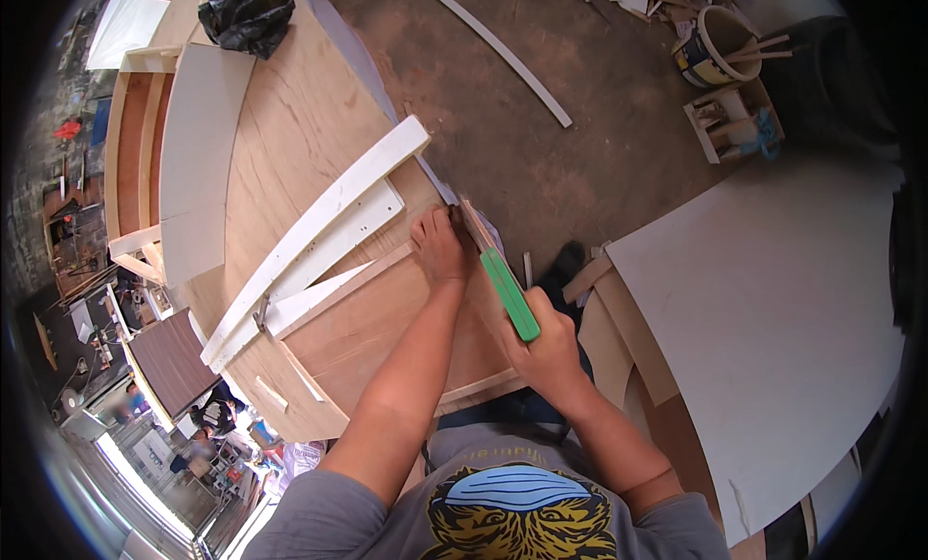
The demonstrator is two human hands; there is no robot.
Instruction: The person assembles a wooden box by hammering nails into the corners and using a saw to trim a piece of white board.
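Observation:
My right hand (543, 339) is closed round the green handle of a hand saw (509, 294). Its narrow blade points away from me, along the edge of the plywood worktop (300, 96). My left hand (442, 246) bears down beside the blade, fingers curled over the far right corner of a shallow wooden frame (358, 318) with a brown panel. Its fingertips are partly hidden. Just left of that hand lie a long curved white-faced wooden piece (329, 202) and a second white strip (338, 233) with small holes.
A black plastic bag (246, 21) sits at the worktop's far end. On the right stands a large white panel (764, 309). A bucket (717, 47) and a wooden tool box (735, 122) are on the floor, with a curved white strip (503, 55). People work at far left.

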